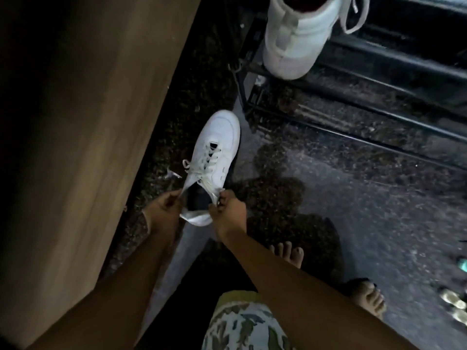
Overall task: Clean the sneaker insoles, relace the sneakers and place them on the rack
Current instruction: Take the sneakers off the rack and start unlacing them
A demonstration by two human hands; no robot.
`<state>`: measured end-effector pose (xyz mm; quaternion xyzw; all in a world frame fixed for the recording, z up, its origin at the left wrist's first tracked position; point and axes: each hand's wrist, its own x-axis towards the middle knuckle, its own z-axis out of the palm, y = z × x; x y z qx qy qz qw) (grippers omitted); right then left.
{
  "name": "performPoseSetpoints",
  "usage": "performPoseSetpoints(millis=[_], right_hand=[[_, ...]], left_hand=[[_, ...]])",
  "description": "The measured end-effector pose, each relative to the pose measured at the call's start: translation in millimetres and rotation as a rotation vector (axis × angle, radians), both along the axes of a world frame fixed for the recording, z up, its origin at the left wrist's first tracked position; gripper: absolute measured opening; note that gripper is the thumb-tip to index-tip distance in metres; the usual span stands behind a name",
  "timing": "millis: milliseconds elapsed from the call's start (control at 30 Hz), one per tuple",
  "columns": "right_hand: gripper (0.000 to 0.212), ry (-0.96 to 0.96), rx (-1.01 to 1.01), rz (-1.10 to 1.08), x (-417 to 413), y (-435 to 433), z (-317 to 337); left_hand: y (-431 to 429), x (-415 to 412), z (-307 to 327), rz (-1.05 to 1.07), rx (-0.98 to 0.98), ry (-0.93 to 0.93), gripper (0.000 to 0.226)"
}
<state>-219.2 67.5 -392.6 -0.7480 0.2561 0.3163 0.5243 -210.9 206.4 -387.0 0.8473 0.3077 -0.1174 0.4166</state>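
Note:
A white laced sneaker (214, 150) is held above the dark floor, toe pointing away from me. My left hand (164, 210) pinches the left side of its collar by the opening. My right hand (228, 210) pinches the right side of the collar and a lace end. The dark inside of the shoe shows between my hands. A second white sneaker (298, 36) stands on the black metal shoe rack (353, 117) at the top, heel toward me, with a loose lace hanging at its right.
A tall brown wooden panel (88, 122) fills the left side close to my left arm. My bare feet (290, 253) stand on the speckled floor (379, 210). Small objects (454, 299) lie at the right edge.

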Motion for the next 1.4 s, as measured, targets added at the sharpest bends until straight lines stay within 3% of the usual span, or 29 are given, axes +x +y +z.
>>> performPoseSetpoints(millis=[200, 367, 467, 500, 600, 700, 800, 900, 967, 1067, 1200, 1300, 1400], right_hand=[[0.043, -0.058, 0.068, -0.002, 6, 7, -33], [0.028, -0.070, 0.115, 0.021, 17, 1, -40], [0.010, -0.105, 0.124, 0.152, 26, -16, -32], [0.022, -0.123, 0.109, 0.180, 32, -26, -29], [0.037, -0.171, 0.053, 0.180, 51, -60, -3], [0.018, -0.292, 0.019, 0.173, 55, -101, 40], [0.029, -0.410, -0.083, 0.147, 41, -140, 87], [0.026, -0.594, -0.238, 0.081, 23, -189, 137], [0.026, -0.784, -0.347, -0.042, 8, -222, 171], [0.027, -1.119, -0.469, -0.348, -24, -260, 221], [0.018, -1.404, -0.649, -0.774, -67, -305, 289], [0.016, -1.301, -0.688, -1.054, -69, -356, 330], [0.020, -0.904, -0.365, -1.177, -57, -422, 351]], left_hand=[[8, 11, -28, -0.036, 0.108, -0.046, 0.026], [14, 15, -32, -0.096, 0.190, -0.063, 0.024], [13, 15, -25, -0.126, 0.244, -0.035, 0.022], [10, 15, -20, -0.151, 0.272, -0.050, 0.021], [-2, 23, 2, -0.245, 0.389, -0.070, 0.018], [-28, 40, 34, -0.348, 0.320, -0.070, 0.028], [-77, 49, 75, -0.434, 0.235, -0.145, 0.024], [-146, 35, 121, -0.466, 0.153, -0.286, 0.025], [-195, 30, 152, -0.540, 0.079, -0.397, 0.022], [-265, 27, 194, -0.515, -0.205, -0.589, 0.011], [-358, 11, 287, -0.365, -0.782, -0.517, 0.013], [-411, 9, 341, -0.442, -0.882, -0.354, 0.006], [-451, 21, 362, -0.504, -0.813, -0.248, 0.011]])
